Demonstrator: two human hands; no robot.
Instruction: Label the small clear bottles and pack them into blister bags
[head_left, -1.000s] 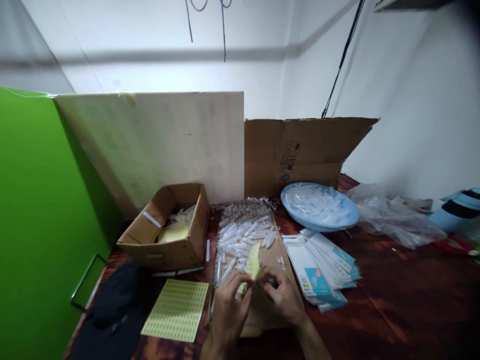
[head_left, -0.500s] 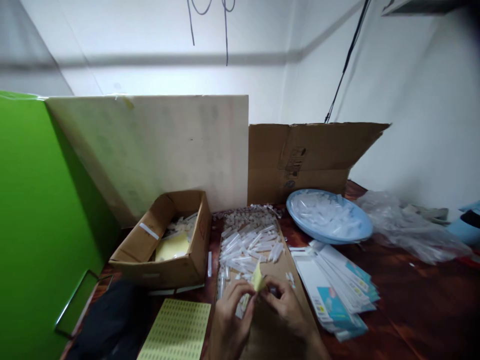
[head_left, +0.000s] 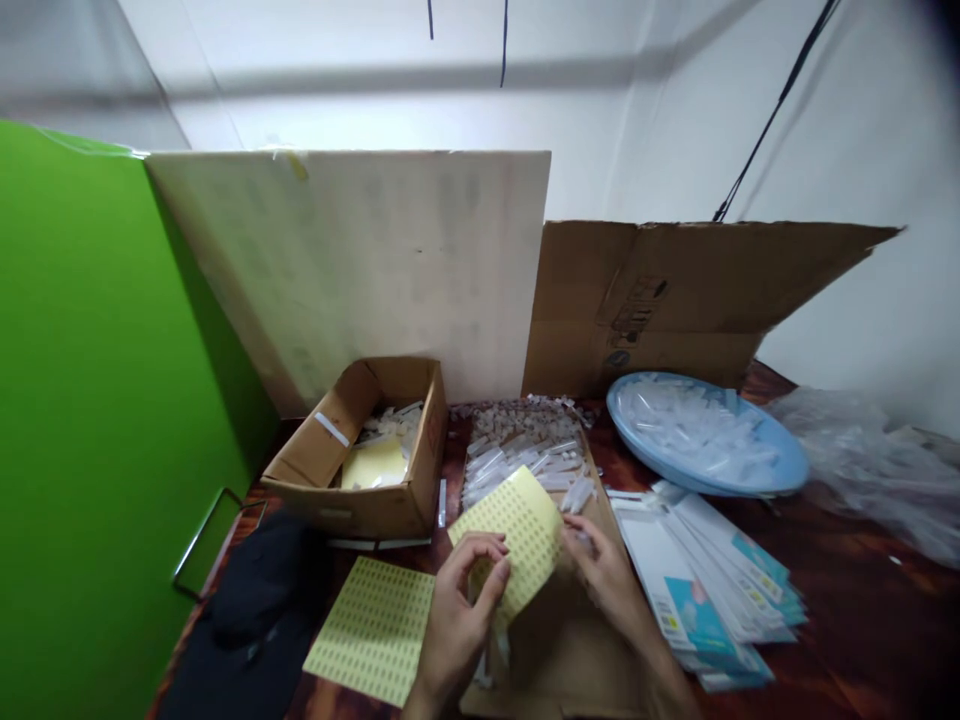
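My left hand point(head_left: 463, 610), thumb and fingers curled together, grips a yellow sheet of small printed stickers point(head_left: 517, 535), tilted up in front of me. At the sheet's right edge, my right hand point(head_left: 604, 575) is closed, its fingertips touching or very near the paper. A small pale, see-through plastic piece point(head_left: 585, 541) shows between its fingers, partly hidden. Beneath both hands lies a cardboard sheet point(head_left: 559, 655). Clear plastic tubes point(head_left: 487, 465) are heaped on its far part, partly covered by the sticker sheet. A second yellow sticker sheet point(head_left: 375, 630) rests flat to the left.
An open cardboard box point(head_left: 352, 512) with small pieces and yellow paper stands at left. Behind right is a blue basin point(head_left: 787, 465) of clear plastic parts. Fanned printed packets point(head_left: 697, 590) lie right. A black cap point(head_left: 255, 610) and green panel point(head_left: 112, 350) are left.
The yellow sheet, earlier seen nearly edge-on between my fingers, now faces me broadly. My right hand has moved toward the sheet's right edge. The camera view has shifted.
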